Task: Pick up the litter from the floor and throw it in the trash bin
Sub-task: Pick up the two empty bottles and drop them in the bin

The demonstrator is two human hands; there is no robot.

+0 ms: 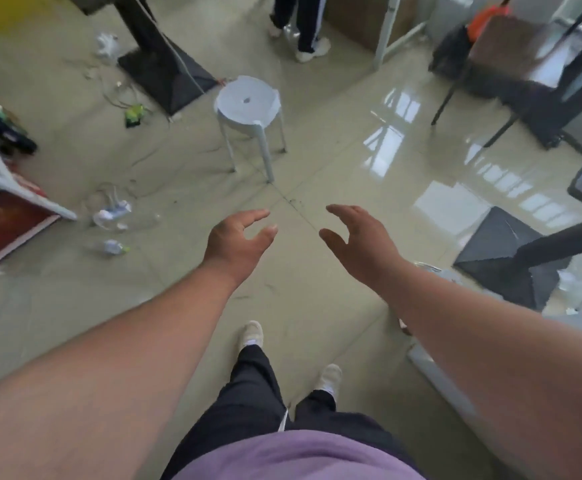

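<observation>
— Looking at the floor (317,306), where does the litter lie from the person's hands?

— Off to the left. A clear plastic bottle (116,216) lies on the tiles just beside the white shelf leg (22,188), and a smaller crushed bottle (112,247) lies a little nearer. Both are well apart from the hands.

— And the hands themselves?

— Both held out over bare floor, holding nothing. The left hand (237,239) has loosely bent fingers; the right hand (358,239) is spread, thumb apart.

— Which is better placed?

— The left hand, judging by side: the bottles lie to its left, roughly level with it. The larger bottle's long axis seems to run left to right, though blur makes that uncertain.

— Anything farther off?

— A green wrapper (133,114) lies far left, near the black stand base (164,74), and white crumpled litter (107,45) farther still. The white stool (248,102) stands straight ahead. No trash bin can be made out for certain.
</observation>
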